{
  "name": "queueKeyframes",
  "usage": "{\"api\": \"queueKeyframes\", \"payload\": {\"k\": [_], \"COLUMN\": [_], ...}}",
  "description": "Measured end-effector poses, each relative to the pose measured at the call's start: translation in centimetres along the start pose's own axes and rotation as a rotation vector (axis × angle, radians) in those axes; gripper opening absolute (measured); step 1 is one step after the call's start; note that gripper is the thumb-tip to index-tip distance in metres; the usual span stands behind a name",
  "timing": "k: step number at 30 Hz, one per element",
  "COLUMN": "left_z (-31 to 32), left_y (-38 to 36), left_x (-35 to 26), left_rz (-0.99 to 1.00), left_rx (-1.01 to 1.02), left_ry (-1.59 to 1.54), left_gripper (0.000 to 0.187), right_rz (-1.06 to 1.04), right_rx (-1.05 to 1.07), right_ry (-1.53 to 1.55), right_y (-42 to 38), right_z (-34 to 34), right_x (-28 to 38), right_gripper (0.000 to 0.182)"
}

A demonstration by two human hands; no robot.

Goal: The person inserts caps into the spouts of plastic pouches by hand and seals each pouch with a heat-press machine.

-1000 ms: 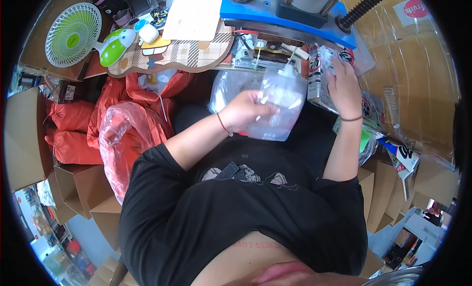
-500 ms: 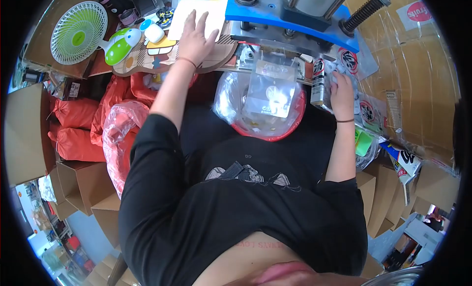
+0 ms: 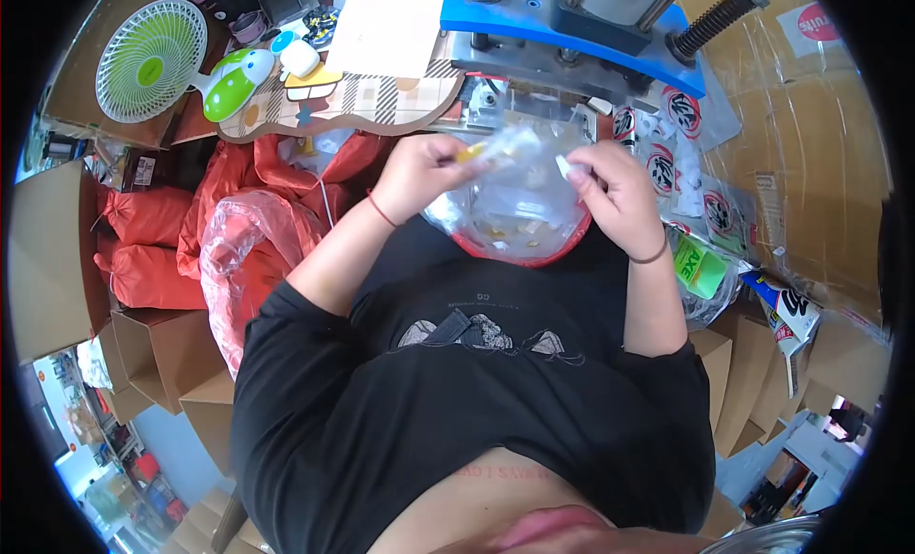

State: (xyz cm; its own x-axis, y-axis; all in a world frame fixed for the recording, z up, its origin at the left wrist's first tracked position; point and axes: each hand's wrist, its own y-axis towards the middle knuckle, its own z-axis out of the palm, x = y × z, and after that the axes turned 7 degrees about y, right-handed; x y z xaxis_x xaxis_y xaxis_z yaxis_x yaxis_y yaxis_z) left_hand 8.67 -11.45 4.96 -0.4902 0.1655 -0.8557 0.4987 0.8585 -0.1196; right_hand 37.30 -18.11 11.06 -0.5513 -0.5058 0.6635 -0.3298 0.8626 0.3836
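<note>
My left hand (image 3: 424,178) is closed, pinching a clear plastic bag (image 3: 515,146) with something yellow at the fingers; motion blurs it. Opposite it, my right hand (image 3: 620,197) pinches a small white piece (image 3: 563,167) between thumb and fingers, too small to name. Both hands are above a red-rimmed basin (image 3: 572,245) lined with clear plastic, with small yellowish and white bits inside. The basin is at my lap, below the front edge of the bench.
A blue press (image 3: 572,25) stands at the back. White paper (image 3: 386,30) lies on a checked mat (image 3: 381,101), near a green-and-white fan (image 3: 152,63). Red bags (image 3: 152,221) are at left, packets with round black-and-red prints (image 3: 662,168) at right, beside a large carton (image 3: 791,144).
My left hand has come off the white paper toward me, and my right hand has left the packets at right. Both now meet over the basin, holding small things.
</note>
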Motion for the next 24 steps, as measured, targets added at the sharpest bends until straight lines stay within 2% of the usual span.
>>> {"api": "queueKeyframes", "payload": {"k": [1, 3, 4, 6, 7, 10, 11, 13, 14, 15, 16, 19, 20, 21, 23, 24], "left_z": [0.9, 2.5, 2.6, 4.2, 5.2, 6.3, 6.5, 7.0, 7.4, 7.5, 7.5, 6.0, 5.5, 5.0, 4.9, 4.9], "left_y": [-0.1, -0.2, -0.4, -0.4, -0.5, -1.2, -1.6, -1.9, -1.5, -1.0, -0.3, 2.1, 3.2, 4.0, 4.8, 5.1], "left_x": [-0.6, -1.8, -2.9, -2.3, -2.2, -3.4, -3.9, -4.6, -4.0, -3.5, -2.9, -2.5, -2.2, -2.0, -1.9, -1.9], "left_rz": [0.065, 0.027, -0.026, -0.024, -0.065, -0.13, -0.133, -0.23, -0.256, -0.252, -0.206, -0.172, -0.182, -0.22, -0.251, -0.285], "left_rx": [-0.02, 0.024, 0.1, 0.194, 0.22, 0.43, 0.429, 0.61, 0.635, 0.637, 0.544, 0.368, 0.34, 0.333, 0.307, 0.286], "left_ry": [-0.023, -0.149, -0.178, -0.412, -0.501, -0.773, -0.777, -0.964, -0.944, -0.944, -0.922, -0.967, -0.973, -0.98, -0.985, -0.994], "left_gripper": [0.02, 0.021, 0.021, 0.022, 0.023, 0.021, 0.021, 0.024, 0.028, 0.028, 0.028, 0.026, 0.025, 0.027, 0.029, 0.033], "right_rz": [0.058, 0.116, 0.116, 0.012, 0.084, 0.178, 0.179, 0.219, 0.245, 0.264, 0.45, 0.448, 0.44, 0.439, 0.62, 0.615], "right_rx": [-0.06, -0.245, -0.247, -0.145, -0.107, 0.19, 0.195, 0.122, 0.063, 0.003, -0.077, 0.005, -0.033, -0.036, -0.096, -0.101], "right_ry": [0.105, 0.311, 0.308, 0.152, 0.185, 0.058, 0.059, 0.16, -0.122, -0.405, -0.686, -0.82, -0.988, -0.983, -0.728, -0.729], "right_y": [0.8, 1.9, 2.3, 3.0, 2.3, 1.5, 1.2, 0.4, 0.0, -0.4, -1.7, -4.0, -4.0, -3.8, -2.9, -2.8], "right_z": [-0.2, 0.4, 0.5, 0.3, 0.0, -2.5, -2.5, -2.4, -3.1, -4.1, -4.4, -4.2, -2.9, -2.6, -2.7, -2.8], "right_x": [0.8, 1.2, 1.2, 1.2, 0.6, 0.2, 0.1, -0.2, -0.7, -1.8, -4.4, -8.5, -8.9, -9.1, -9.4, -9.5], "right_gripper": [0.015, 0.014, 0.014, 0.013, 0.015, 0.025, 0.025, 0.027, 0.029, 0.033, 0.04, 0.04, 0.041, 0.041, 0.043, 0.043]}}
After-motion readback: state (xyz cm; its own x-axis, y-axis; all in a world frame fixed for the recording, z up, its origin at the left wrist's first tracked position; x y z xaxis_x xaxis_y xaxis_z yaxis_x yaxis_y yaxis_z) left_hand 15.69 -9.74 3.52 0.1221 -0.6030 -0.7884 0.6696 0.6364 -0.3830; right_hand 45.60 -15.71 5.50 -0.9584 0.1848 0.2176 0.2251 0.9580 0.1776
